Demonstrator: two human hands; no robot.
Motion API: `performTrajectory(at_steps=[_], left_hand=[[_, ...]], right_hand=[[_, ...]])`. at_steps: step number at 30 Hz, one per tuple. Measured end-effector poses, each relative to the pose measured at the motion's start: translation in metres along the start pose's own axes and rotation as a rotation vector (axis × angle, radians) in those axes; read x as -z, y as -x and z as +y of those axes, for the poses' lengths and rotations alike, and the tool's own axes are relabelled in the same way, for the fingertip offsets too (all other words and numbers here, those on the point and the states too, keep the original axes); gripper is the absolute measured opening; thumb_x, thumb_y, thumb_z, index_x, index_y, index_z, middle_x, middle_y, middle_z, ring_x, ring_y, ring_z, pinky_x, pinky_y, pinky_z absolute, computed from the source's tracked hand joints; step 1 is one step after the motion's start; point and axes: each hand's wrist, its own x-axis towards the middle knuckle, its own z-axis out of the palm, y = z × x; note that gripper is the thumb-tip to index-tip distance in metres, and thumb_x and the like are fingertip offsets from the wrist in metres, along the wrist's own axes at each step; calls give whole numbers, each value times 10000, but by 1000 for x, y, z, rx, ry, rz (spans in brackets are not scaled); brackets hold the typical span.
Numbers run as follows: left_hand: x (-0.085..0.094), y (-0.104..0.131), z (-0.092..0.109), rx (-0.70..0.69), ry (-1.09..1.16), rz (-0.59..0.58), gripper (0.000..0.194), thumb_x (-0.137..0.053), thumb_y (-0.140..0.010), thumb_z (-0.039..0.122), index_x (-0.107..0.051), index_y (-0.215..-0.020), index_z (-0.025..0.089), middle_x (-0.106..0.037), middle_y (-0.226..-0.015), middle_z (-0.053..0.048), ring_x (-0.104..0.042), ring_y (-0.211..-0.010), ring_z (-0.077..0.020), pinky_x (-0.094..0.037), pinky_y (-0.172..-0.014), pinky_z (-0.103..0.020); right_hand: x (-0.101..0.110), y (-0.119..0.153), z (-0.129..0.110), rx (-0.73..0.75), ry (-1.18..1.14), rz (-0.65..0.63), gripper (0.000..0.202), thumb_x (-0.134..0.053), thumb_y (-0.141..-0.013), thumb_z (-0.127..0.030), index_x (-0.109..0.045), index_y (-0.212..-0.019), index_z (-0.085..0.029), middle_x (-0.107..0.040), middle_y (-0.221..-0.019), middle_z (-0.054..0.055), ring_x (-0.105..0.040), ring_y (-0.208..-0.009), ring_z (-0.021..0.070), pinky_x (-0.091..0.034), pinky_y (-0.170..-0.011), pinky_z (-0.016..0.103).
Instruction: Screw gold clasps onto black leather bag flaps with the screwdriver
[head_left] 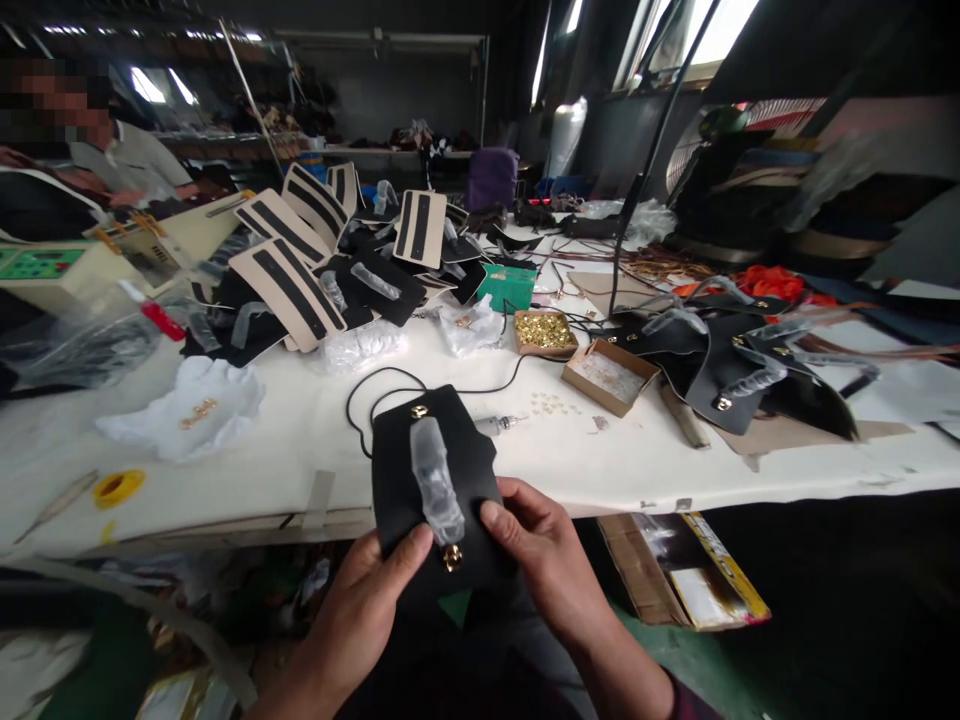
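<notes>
Between my two hands, at the front edge of the table, is a black leather panel (480, 480). A handle wrapped in clear plastic (435, 480) runs along its face, with a gold-coloured fitting (418, 411) at the far end and another fitting (452, 557) at the near end. My left hand (367, 600) grips the panel's left side, thumb on top beside the wrapped handle. My right hand (544, 550) pinches the right edge, thumb on top. The fingers beneath the panel are mostly hidden. Just behind it lies a metal screwdriver-like tool (499, 424), partly covered by the panel.
A box of small gold pieces (544, 330) and a cardboard box of clear bits (609, 376) stand beyond. Similar black panels (739, 365) lie right; beige-backed panels (289, 290) are piled left. Yellow tape (118, 488) sits front left. A co-worker (127, 165) is at far left.
</notes>
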Motion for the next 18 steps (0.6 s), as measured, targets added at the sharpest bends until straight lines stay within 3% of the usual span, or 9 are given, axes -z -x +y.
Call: performTrajectory(at_steps=[3, 8, 10, 13, 15, 18], left_hand=[[12, -4, 4, 36, 99, -154, 415, -861, -785, 485, -825, -1055, 171, -820, -1077, -137, -747, -1088, -385, -589, -969, -461], [19, -18, 27, 35, 297, -123, 410, -818, -846, 460, -806, -1140, 174, -815, -1096, -144, -753, -1073, -367, -597, -949, -474], [19, -21, 32, 10, 219, -78, 424, -840, -833, 435, -800, -1161, 169, -815, -1106, -142, -759, -1049, -356, -600, -933, -451], [19, -22, 28, -113, 16, -13, 438, -834, -837, 464, -804, -1165, 175, -811, -1144, -126, -748, -1078, -340, -582, -961, -407], [19, -20, 23, -188, -145, -14, 433, -811, -853, 490, -809, -1161, 186, -812, -1146, -114, -743, -1089, -339, -573, -970, -391], [18, -17, 16, -254, -321, -45, 404, -783, -872, 500, -814, -1153, 211, -816, -1130, -95, -746, -1072, -335, -575, -948, -363]], right_hand=[[-1, 2, 4, -31, -13, -85, 333, -829, -844, -507, -749, -910, -191, -714, -867, 34, -632, -806, 193, -495, -752, 300], [1, 10, 21, 7, 139, -188, 334, -784, -885, -509, -726, -810, -189, -663, -816, 18, -585, -765, 177, -471, -710, 287], [3, 12, 24, 87, 290, -144, 328, -770, -892, -512, -717, -807, -200, -641, -787, 12, -584, -742, 183, -475, -685, 289], [6, 11, 17, 353, 519, 111, 243, -759, -910, -452, -754, -1011, -231, -698, -913, 46, -643, -837, 221, -526, -758, 321], [2, 9, 7, 520, 609, 216, 245, -738, -933, -396, -747, -1120, -238, -715, -960, 66, -661, -870, 228, -541, -793, 338], [-10, 2, -7, 573, 703, 123, 177, -720, -952, -347, -761, -1075, -227, -705, -859, 51, -659, -781, 202, -527, -716, 319]])
